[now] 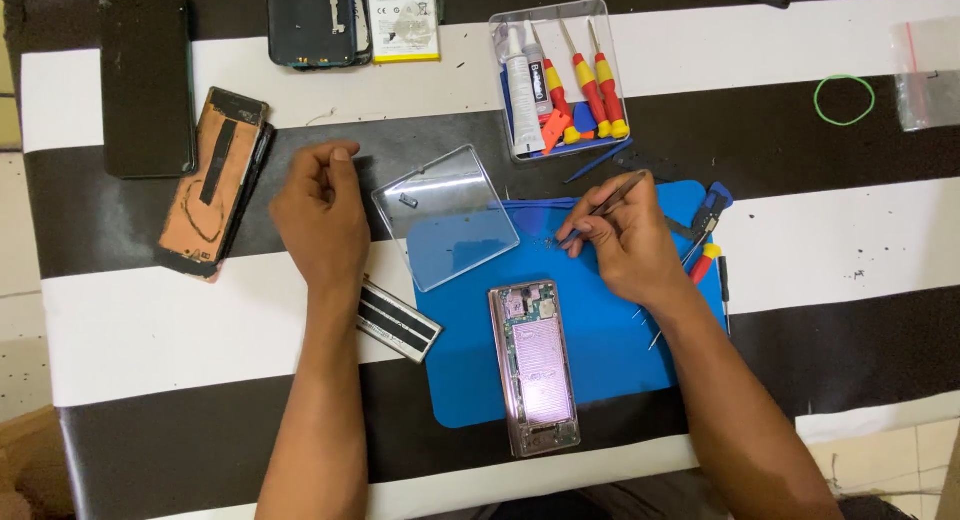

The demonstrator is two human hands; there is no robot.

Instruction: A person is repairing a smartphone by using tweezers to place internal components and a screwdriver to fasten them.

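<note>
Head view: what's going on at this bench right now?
A person is working on an opened phone that lies on a blue mat. The right hand holds tweezers with the tips down at the mat above the phone. The left hand rests loosely closed beside a clear plastic lid, holding nothing visible.

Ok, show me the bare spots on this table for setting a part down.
Free: the white stripe left of the battery, below the left hand; the white stripe right of the blue mat; the mat's lower right, beside the phone. Crowded: around the right hand, clear lid and tool tray.
</note>
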